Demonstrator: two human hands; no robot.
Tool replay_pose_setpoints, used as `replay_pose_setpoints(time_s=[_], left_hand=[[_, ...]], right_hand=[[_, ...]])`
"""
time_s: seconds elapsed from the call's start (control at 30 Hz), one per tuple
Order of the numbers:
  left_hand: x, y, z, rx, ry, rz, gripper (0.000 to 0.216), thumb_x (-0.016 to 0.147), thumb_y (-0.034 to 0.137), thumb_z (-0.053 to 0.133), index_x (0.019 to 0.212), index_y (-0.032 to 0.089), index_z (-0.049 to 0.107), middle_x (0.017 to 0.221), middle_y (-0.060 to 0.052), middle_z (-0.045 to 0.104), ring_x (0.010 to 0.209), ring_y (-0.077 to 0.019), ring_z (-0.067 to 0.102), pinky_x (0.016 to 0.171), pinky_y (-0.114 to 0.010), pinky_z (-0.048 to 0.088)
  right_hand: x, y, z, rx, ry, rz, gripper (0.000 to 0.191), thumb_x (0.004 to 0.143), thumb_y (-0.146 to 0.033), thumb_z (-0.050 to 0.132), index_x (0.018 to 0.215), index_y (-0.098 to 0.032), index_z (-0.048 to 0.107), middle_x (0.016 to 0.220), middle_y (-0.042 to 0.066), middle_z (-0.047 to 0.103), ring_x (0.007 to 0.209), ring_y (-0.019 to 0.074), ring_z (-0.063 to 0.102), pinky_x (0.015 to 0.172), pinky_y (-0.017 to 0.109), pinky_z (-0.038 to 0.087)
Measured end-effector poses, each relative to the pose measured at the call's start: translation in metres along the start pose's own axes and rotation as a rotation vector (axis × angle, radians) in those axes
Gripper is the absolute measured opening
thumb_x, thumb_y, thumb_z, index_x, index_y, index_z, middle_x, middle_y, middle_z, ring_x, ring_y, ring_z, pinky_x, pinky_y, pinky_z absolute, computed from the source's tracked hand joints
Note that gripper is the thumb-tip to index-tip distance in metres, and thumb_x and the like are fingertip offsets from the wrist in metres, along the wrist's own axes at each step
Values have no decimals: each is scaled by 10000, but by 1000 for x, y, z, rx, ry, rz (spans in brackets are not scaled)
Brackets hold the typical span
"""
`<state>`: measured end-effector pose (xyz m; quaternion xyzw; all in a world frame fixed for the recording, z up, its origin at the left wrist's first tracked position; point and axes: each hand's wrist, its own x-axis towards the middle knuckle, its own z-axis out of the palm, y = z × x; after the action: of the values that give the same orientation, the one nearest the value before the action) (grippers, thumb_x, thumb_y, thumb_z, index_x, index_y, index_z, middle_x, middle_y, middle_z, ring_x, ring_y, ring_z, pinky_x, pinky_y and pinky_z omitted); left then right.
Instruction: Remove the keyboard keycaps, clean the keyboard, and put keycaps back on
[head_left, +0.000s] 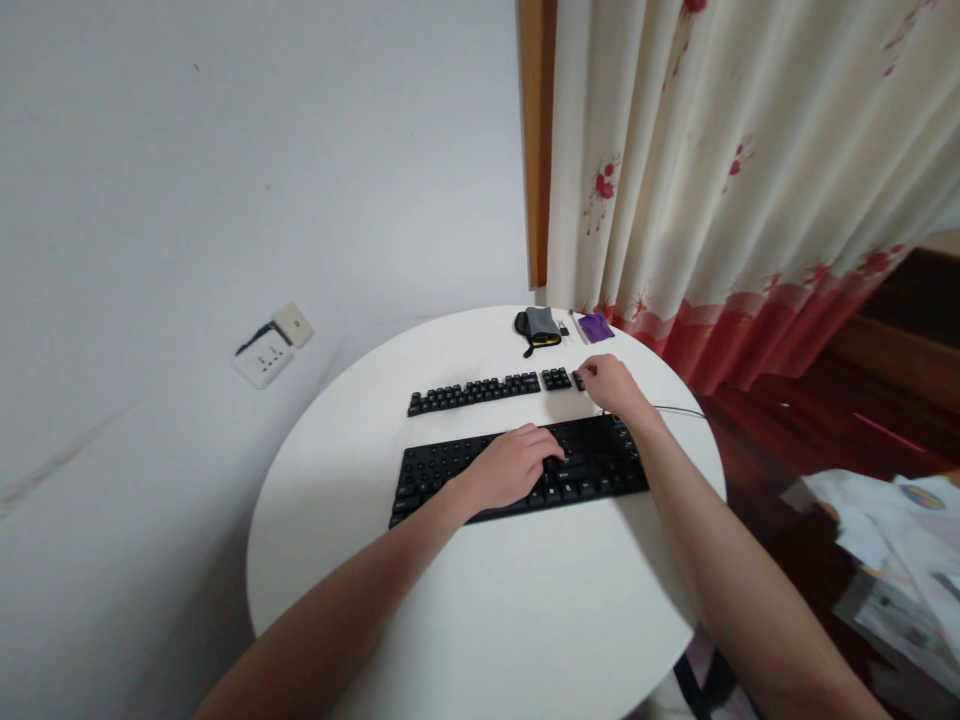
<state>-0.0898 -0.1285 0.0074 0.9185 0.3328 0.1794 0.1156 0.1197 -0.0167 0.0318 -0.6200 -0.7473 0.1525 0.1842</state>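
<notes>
A black keyboard (592, 450) lies on the white round table, many of its key positions in the upper and left parts without keycaps. My left hand (514, 468) rests over the middle of it, fingers lowered onto the keyboard and holding nothing that I can see. Behind the keyboard, loose black keycaps (476, 394) stand in a long row of lines, with a smaller block of keycaps (556, 379) to its right. At the right end of that row my right hand (609, 383) is closed, fingertips pinched at a small keycap (578, 380).
A grey and black pouch (541, 326) and a purple cloth packet (596, 328) lie at the back of the table (450, 610). The keyboard's thin cable (679, 410) runs right. A wall socket (262, 358) is on the left; a curtain (720, 180) hangs behind.
</notes>
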Motion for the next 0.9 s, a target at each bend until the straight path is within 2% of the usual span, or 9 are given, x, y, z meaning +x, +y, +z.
replay_pose_setpoints(time_s=[0.13, 0.27, 0.33, 0.43, 0.5, 0.63, 0.77, 0.9], left_hand=[[-1, 1, -1, -34, 18, -14, 383, 869, 20, 416, 1101, 205, 658, 1112, -42, 680, 1056, -203, 575, 979, -354, 463], [8, -2, -8, -81, 134, -133, 341, 950, 124, 407, 1173, 213, 650, 1079, -32, 700, 1037, -190, 588, 960, -337, 472], [21, -7, -9, -64, 172, -200, 347, 950, 145, 424, 1213, 214, 640, 1079, -26, 704, 1041, -193, 591, 967, -340, 468], [51, -15, -5, 37, 165, -256, 369, 933, 145, 453, 1253, 190, 630, 1107, -40, 702, 1058, -205, 590, 978, -335, 464], [74, -21, 3, 180, 145, -299, 340, 942, 164, 458, 1216, 181, 660, 1099, -55, 694, 1047, -207, 593, 973, -324, 463], [111, -29, 19, 270, 156, -340, 277, 939, 207, 510, 1118, 169, 718, 1025, -93, 668, 1028, -247, 569, 968, -372, 450], [127, -32, 28, 334, 166, -368, 243, 924, 237, 558, 1079, 185, 738, 1016, -114, 620, 1057, -281, 518, 921, -405, 451], [128, -32, 31, 365, 160, -380, 223, 918, 244, 582, 1059, 202, 749, 1033, -112, 604, 1046, -277, 501, 889, -396, 449]], right_hand=[[4, 22, -12, 33, 189, 85, 385, 928, -228, 401, 1163, -153, 697, 1118, 137, 720, 1028, 250, 655, 876, 303, 458], [-2, 46, -18, 58, 287, 18, 335, 907, -229, 460, 1106, -166, 721, 1052, 107, 738, 934, 223, 670, 835, 292, 474], [-6, 55, -16, 5, 240, -50, 336, 915, -232, 464, 1138, -174, 708, 1056, 96, 737, 916, 213, 669, 840, 293, 472], [-10, 63, -9, -72, 152, -110, 340, 921, -236, 484, 1192, -186, 682, 1052, 88, 736, 930, 217, 665, 869, 302, 462], [-11, 64, -5, -95, 118, -126, 340, 914, -235, 508, 1203, -191, 680, 1065, 92, 734, 959, 230, 661, 872, 308, 458], [-8, 62, 2, -148, 59, -166, 371, 922, -248, 511, 1262, -211, 657, 1128, 106, 712, 993, 248, 651, 851, 318, 460], [-3, 62, 6, -191, 17, -205, 398, 931, -261, 508, 1311, -268, 629, 1118, 91, 700, 971, 246, 652, 814, 313, 459], [2, 63, 8, -210, -5, -242, 347, 931, -259, 522, 1237, -283, 683, 1109, 84, 683, 970, 242, 649, 802, 302, 452]])
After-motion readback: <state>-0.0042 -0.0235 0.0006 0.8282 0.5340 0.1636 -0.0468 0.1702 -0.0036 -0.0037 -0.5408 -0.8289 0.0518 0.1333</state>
